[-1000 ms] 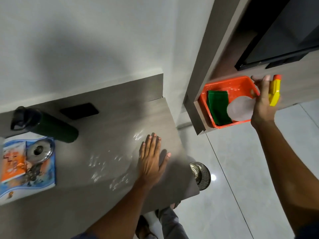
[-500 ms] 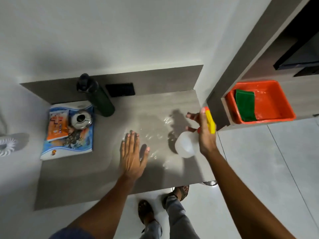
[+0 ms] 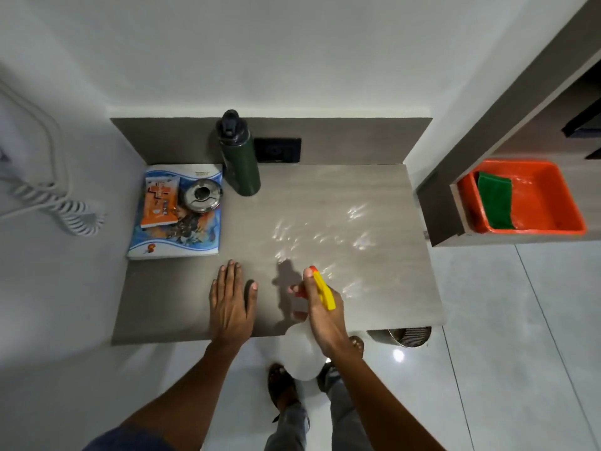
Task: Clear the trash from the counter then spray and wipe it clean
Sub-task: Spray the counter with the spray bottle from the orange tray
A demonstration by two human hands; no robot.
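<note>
My right hand (image 3: pixel 325 315) grips a spray bottle (image 3: pixel 300 353) with a clear body and a yellow and orange trigger head, held over the front edge of the grey counter (image 3: pixel 374 288), nozzle pointing toward the back. Wet droplets (image 3: pixel 320 236) glisten on the counter's middle and right. My left hand (image 3: pixel 231 302) lies flat on the counter near the front, fingers spread, holding nothing. A green cloth (image 3: pixel 495 200) lies in an orange tray (image 3: pixel 553 219) on a shelf to the right.
A dark green bottle (image 3: pixel 240 157) stands at the back by a black socket (image 3: pixel 277 150). A blue book (image 3: pixel 182 236) at the left carries an orange packet (image 3: pixel 161 201) and a steel ashtray (image 3: pixel 202 195). A metal bin (image 3: pixel 408 336) sits under the counter's right front corner.
My right hand has brought the spray bottle from the orange tray to the counter's front edge. The view has swung left to centre on the counter. My left hand stays flat.
</note>
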